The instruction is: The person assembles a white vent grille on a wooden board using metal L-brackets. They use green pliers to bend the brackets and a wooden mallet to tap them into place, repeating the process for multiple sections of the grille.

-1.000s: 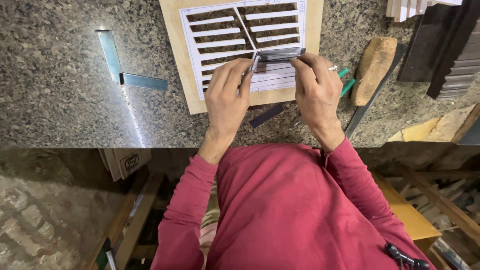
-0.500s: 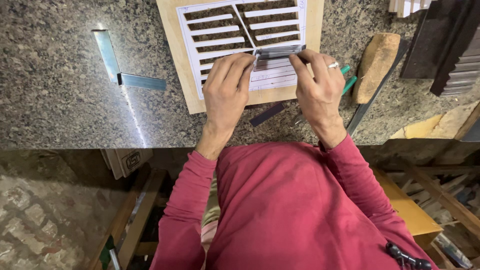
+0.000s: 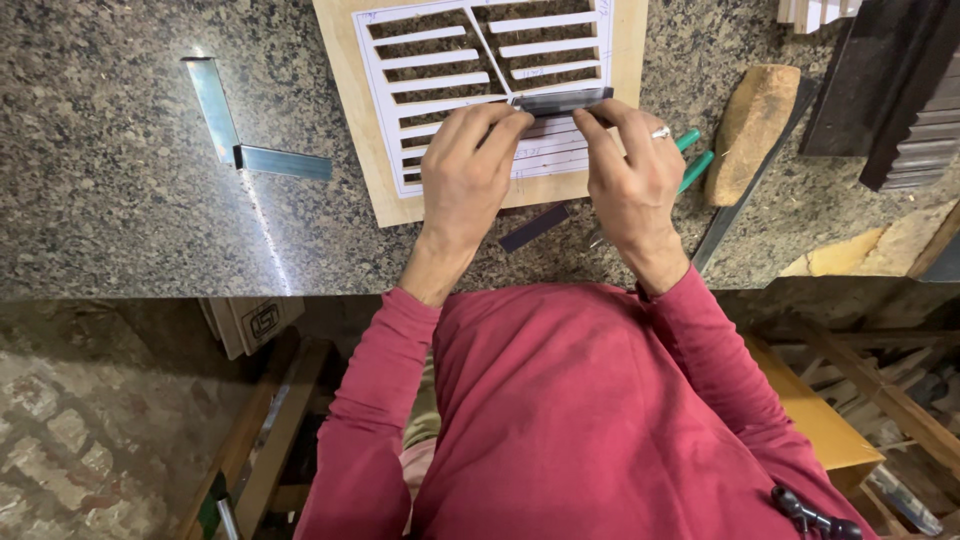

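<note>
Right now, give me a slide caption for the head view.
Both hands, left hand and right hand, hold a dark strip over a slotted wooden panel on a granite counter.

Just one view here, a head cam looking pretty much straight down from above the person's own chest. It faces the granite worktop at close range, worktop across the top half, red-sleeved torso and floor below.

Polished speckled granite counter, matt wooden board, shiny, probably steel square.
</note>
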